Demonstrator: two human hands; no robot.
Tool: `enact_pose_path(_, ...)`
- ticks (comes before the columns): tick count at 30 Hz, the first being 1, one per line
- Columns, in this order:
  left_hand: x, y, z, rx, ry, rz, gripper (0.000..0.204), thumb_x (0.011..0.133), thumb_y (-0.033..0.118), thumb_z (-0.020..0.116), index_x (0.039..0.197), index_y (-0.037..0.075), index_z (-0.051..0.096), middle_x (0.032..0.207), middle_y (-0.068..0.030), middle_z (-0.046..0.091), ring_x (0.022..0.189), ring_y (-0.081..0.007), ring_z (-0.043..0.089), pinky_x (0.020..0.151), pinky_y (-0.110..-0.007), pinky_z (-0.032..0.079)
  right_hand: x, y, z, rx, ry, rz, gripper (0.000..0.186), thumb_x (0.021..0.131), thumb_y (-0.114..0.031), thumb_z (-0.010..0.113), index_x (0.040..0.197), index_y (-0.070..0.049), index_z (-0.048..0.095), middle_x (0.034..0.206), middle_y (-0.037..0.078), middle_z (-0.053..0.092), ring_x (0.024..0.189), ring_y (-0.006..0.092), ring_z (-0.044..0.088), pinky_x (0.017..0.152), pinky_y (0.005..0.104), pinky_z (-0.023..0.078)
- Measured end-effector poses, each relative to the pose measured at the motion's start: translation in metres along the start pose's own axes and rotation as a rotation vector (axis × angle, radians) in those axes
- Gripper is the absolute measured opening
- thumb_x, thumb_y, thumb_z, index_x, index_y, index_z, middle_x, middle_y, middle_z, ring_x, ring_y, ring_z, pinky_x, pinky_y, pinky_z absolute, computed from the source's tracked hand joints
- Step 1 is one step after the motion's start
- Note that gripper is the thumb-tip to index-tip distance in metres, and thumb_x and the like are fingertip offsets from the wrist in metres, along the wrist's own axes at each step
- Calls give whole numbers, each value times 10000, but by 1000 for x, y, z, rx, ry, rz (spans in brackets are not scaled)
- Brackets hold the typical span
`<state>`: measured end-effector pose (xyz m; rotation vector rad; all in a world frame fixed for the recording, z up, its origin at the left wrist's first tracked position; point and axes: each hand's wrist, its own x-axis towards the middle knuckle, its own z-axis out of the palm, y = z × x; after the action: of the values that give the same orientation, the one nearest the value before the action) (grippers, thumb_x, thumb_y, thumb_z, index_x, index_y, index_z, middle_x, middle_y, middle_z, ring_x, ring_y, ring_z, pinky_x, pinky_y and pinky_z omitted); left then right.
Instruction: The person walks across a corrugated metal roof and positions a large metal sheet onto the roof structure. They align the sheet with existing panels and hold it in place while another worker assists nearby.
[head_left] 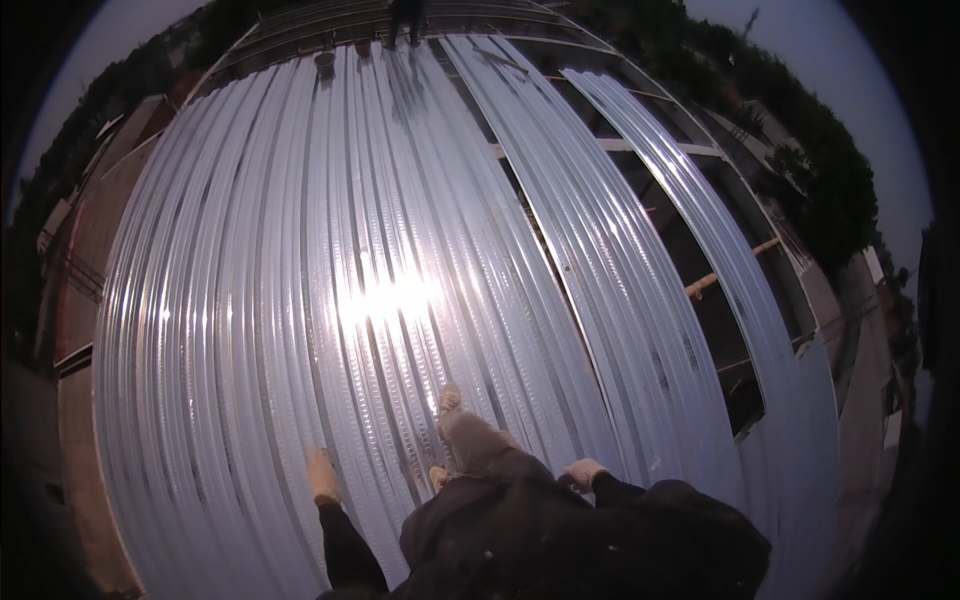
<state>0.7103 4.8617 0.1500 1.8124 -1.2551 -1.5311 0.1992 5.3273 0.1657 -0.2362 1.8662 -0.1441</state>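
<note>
My left hand (pixel 322 476), pale and perhaps gloved, hangs at the end of a dark sleeve over the ribbed metal sheets (pixel 290 330). Its fingers look loosely stretched, and no object shows in it. On the other side of my body, my right hand (pixel 582 473) is held close to my waist, partly covered by the dark sleeve. Its fingers are too small and dim to read, and nothing shows clearly in it. Both my feet stand on the sheets, the forward shoe (pixel 450 398) ahead of the rear shoe (pixel 438 478).
Dark gaps (pixel 715 320) between sheets on the right expose beams and a wooden pole (pixel 703 284). A narrow separate sheet (pixel 690 200) lies beyond them. At the far end stand a person in dark clothes (pixel 405 18) and a bucket (pixel 324 64). Sun glare whitens the middle.
</note>
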Motion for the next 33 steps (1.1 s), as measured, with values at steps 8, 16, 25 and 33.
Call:
enact_pose_path(8, 20, 36, 78, -19, -159, -395, 312, 1015, 328, 569, 1183, 98, 697, 995, -18, 664, 790, -159, 571, 608, -315, 409, 110, -200, -79, 90, 96, 2, 471, 999, -381, 600, 1058, 61, 754, 974, 198, 764, 878, 299, 754, 694, 464, 585)
enact_pose_path(16, 69, 76, 36, 259, -107, -505, 228, 1031, 313, 542, 1070, 130, 673, 914, -3, 637, 771, -168, 594, 582, -360, 403, 164, -500, -152, -131, 243, -622, 490, 987, -389, 554, 1068, 55, 743, 964, 204, 762, 887, 321, 744, 798, 454, 571)
enact_pose_path(25, 184, 149, 34, 530, -254, -159, 332, 1022, 346, 549, 1182, 89, 687, 1020, -48, 684, 865, -198, 624, 665, -403, 461, 193, -634, -204, -200, 271, -653, 537, 958, -426, 555, 1090, 54, 758, 1067, 302, 750, 1064, 459, 715, 942, 523, 528)
enact_pose_path(33, 356, 240, 75, 676, -429, -236, 425, 1035, 360, 516, 1260, 40, 683, 1053, -130, 710, 947, -278, 670, 758, -451, 491, 235, -578, -196, -35, 60, 16, 451, 1008, -387, 588, 1031, 38, 736, 867, 158, 741, 738, 269, 720, 652, 433, 573)
